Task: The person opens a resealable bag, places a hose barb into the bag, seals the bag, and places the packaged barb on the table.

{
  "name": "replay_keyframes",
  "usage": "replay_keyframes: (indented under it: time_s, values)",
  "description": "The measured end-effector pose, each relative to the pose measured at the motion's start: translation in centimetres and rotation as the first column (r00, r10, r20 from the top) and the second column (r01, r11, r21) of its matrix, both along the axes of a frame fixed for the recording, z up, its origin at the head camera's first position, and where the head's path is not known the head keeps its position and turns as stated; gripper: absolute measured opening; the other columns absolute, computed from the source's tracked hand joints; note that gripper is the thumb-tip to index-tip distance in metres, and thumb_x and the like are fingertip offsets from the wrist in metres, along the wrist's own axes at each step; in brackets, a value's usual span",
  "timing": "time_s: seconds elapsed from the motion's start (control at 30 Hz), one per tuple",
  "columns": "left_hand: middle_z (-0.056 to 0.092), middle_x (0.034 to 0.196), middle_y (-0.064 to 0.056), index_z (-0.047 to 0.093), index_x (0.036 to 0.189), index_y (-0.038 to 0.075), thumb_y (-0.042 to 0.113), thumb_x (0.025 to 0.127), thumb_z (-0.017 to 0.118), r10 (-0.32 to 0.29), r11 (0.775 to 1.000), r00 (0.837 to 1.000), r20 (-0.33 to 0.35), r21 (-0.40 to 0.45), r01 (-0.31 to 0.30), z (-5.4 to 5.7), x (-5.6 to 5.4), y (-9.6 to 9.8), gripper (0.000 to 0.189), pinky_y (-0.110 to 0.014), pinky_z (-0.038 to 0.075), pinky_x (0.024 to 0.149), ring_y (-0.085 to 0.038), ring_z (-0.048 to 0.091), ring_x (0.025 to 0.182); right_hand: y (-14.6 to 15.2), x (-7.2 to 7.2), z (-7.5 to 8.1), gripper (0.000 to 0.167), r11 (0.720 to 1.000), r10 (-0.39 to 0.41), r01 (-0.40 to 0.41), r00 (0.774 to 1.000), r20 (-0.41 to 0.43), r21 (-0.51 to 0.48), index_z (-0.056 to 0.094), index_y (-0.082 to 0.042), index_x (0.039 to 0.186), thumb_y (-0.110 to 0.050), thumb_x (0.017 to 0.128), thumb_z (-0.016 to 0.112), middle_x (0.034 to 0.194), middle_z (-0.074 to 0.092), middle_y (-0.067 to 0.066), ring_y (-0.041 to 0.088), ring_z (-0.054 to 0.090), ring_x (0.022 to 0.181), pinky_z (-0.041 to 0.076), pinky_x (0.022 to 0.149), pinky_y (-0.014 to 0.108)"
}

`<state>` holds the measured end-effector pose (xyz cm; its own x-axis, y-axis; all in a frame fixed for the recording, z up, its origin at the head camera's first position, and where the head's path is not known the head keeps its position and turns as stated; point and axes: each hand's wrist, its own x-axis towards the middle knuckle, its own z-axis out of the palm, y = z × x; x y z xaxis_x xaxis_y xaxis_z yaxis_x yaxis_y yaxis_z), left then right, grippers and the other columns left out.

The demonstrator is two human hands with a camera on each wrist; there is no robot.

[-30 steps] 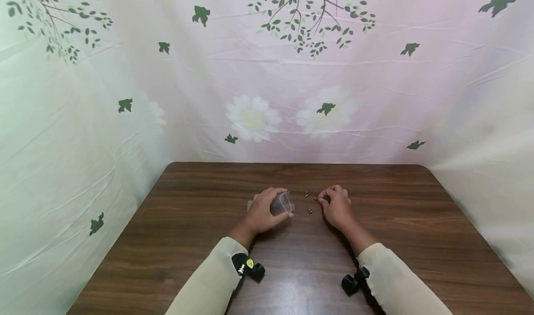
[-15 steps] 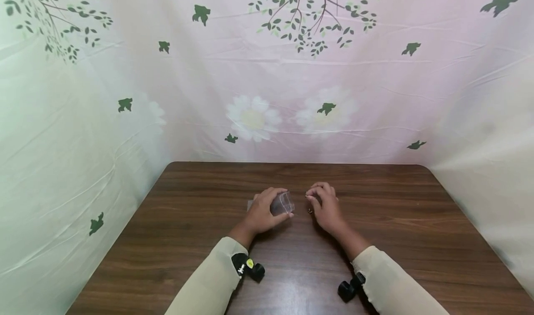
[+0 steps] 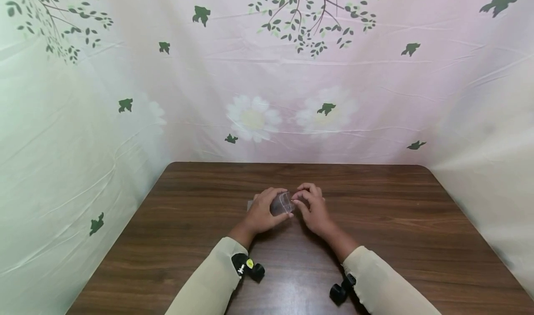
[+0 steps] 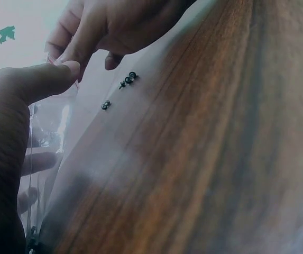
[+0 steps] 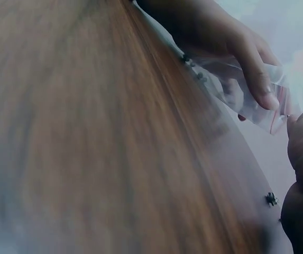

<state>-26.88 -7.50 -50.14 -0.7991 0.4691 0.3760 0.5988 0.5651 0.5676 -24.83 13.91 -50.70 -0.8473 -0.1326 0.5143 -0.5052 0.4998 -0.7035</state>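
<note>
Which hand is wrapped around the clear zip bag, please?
The left hand, curled round the zip bag; the right hand has only its fingertips at one end.

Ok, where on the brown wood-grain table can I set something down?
The table is bare between the right hand and the right table edge, and well left of the left hand, toward the left edge. Crowded: between the hands, around the clear plastic bag; small dark metal pieces lie near the right hand.

Head view: right hand (image 3: 315,214) is hiding small pieces (image 4: 129,80), possibly screws; left hand (image 3: 260,213) is partly covering clear bag (image 3: 281,204).
</note>
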Motion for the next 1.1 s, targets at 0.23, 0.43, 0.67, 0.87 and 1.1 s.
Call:
replay_keyframes:
  time_s: [0.23,0.43,0.67,0.87,1.1]
  values:
    - [0.071,0.139,-0.004,0.060,0.149,0.018,0.046,0.090,0.088,-0.003,1.000,1.000,-0.009,-0.007,0.003,-0.1,0.0,0.0,0.071,-0.044,0.043,0.098,-0.022,0.066,0.126,-0.9,0.0,0.0,0.006,1.000,0.014,-0.014,1.000,-0.026,-0.004,0.076,-0.008,0.099,-0.005,0.095,0.078,0.132,0.063,0.021,0.040,0.049,0.126,0.029,0.098,0.050]
    - [0.071,0.138,-0.004,0.061,0.147,0.017,0.044,0.090,0.088,-0.009,1.000,0.999,-0.032,0.001,0.009,-0.1,0.0,0.0,0.069,-0.044,0.043,0.097,-0.022,0.066,0.125,-1.4,0.0,-0.1,0.007,1.000,0.028,-0.028,0.999,-0.021,0.011,0.078,-0.008,0.100,-0.006,0.094,0.079,0.133,0.062,0.017,0.039,0.049,0.127,0.030,0.099,0.049]
    - [0.072,0.137,-0.005,0.061,0.147,0.017,0.043,0.090,0.089,-0.008,1.000,0.999,-0.041,0.002,0.008,0.0,0.1,0.0,0.069,-0.044,0.043,0.096,-0.022,0.067,0.124,-1.4,0.0,-0.2,0.010,1.000,0.017,-0.018,0.999,-0.027,-0.020,0.079,-0.009,0.103,-0.004,0.095,0.077,0.133,0.062,0.017,0.040,0.049,0.128,0.032,0.103,0.054]
    - [0.072,0.135,-0.004,0.061,0.147,0.019,0.049,0.089,0.088,-0.019,0.999,0.996,-0.083,0.043,0.023,-1.0,-0.4,-0.1,0.071,-0.044,0.045,0.093,-0.021,0.067,0.120,-0.3,-0.2,-0.4,0.009,1.000,-0.027,0.026,0.998,-0.064,-0.013,0.078,-0.006,0.100,0.000,0.093,0.079,0.129,0.064,0.019,0.042,0.051,0.125,0.036,0.102,0.058]
    - [0.072,0.133,-0.001,0.062,0.147,0.023,0.051,0.088,0.088,-0.017,0.997,0.998,-0.063,0.079,0.022,-1.6,-0.9,-0.1,0.070,-0.043,0.044,0.096,-0.018,0.067,0.119,2.0,-0.7,-0.3,0.009,0.997,-0.083,0.083,0.996,0.017,0.001,0.077,-0.002,0.105,0.000,0.096,0.077,0.133,0.062,0.020,0.041,0.048,0.128,0.034,0.101,0.053]
